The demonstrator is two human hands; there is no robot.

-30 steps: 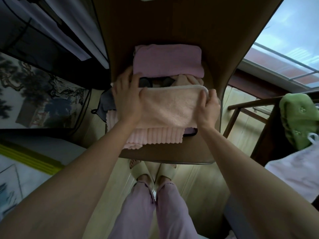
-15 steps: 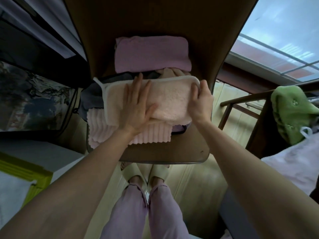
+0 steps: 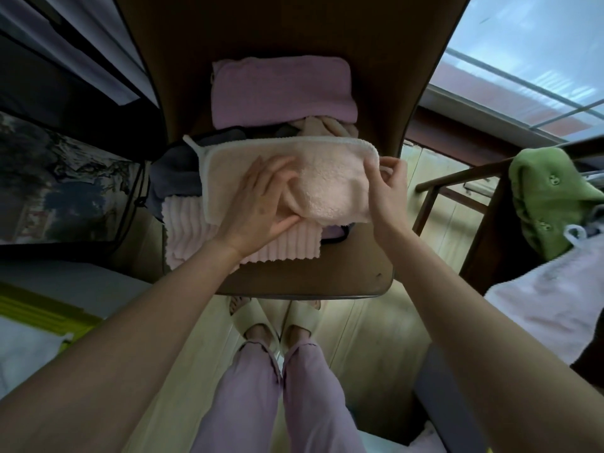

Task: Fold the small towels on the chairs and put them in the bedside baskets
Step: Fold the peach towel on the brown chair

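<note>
We are mid-fold on the peach towel [image 3: 330, 178], which lies atop a ribbed pink towel [image 3: 209, 237] on the chair seat [image 3: 310, 276]. Our left hand [image 3: 261, 204] presses flat on its middle while our right hand [image 3: 387, 188] pinches its right edge. Next, we judge, that edge must be carried leftward over the flat hand.

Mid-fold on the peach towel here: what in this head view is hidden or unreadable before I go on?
- Bedside baskets: none in the head view, so the drop-off spot is unknown.
- Ribbed pink towel: mostly covered by the peach towel and the left hand.
- Dark item under the pile: only edges show; cannot identify it.
- Right hand fingers: curled over the towel's right edge, tips hidden.
- Purple towel: underside and layers beneath unseen.
</note>
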